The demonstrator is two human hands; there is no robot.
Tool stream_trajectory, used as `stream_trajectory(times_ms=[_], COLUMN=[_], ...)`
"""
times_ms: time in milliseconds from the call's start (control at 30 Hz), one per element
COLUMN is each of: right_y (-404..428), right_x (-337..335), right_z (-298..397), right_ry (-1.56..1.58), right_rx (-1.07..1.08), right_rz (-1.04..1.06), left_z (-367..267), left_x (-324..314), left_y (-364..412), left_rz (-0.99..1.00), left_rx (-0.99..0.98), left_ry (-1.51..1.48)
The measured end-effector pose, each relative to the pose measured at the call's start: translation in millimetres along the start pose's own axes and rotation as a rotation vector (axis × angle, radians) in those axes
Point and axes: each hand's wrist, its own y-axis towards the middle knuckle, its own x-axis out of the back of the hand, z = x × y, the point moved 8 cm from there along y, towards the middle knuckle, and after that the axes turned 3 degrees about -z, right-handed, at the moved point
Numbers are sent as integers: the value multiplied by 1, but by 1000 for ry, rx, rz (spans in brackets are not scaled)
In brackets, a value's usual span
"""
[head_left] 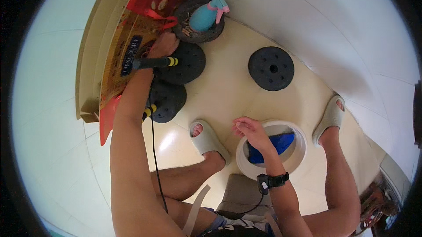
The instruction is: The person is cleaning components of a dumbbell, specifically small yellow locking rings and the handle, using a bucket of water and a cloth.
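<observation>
My left hand (165, 44) reaches in at the upper left, beside a red and gold paper bag (115, 62). Its fingers are bent and partly hidden, so a grip cannot be made out. Close to the wrist, a black bar with yellow rings (158, 62) crosses in front of the forearm, over a black weight plate (189, 64). Over a white bucket (298, 158) hovers my right hand (252, 131), fingers loosely curled and apart, nothing in them. Inside the bucket lies a blue piece, perhaps a cloth or sponge (282, 143).
A turquoise spray bottle (202, 18) lies on a dark round piece (214, 36) with small brown bits. Another weight plate (272, 68) rests near the wall. A lower plate (168, 101) has a second yellow-ringed bar (150, 112). A black cable (153, 144) hangs along my left arm.
</observation>
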Motion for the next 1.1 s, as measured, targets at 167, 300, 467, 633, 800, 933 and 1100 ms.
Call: stream_trajectory(times_ms=[167,300,467,633,800,933,1100], right_y=[11,3,-1,3,8,7,7], right_x=[-30,-45,15,-33,-11,-43,-19], right_z=[-8,-10,-36,-24,-27,-24,-25], right_ry=[-15,27,-2,34,-61,12,30], right_rx=[41,21,-52,-15,-11,-23,-33], right_rz=[89,112,-31,85,48,92,28], left_z=[56,82,19,93,36,78,37], left_x=[-51,-69,-71,-83,-58,-51,-44], left_y=[-3,4,57,23,21,13,22], left_rz=[-42,-111,10,213,329,154,383], left_rx=[-28,-38,308,294,377,276,371], left_ry=[-81,-246,-654,-697,-958,-812,-889])
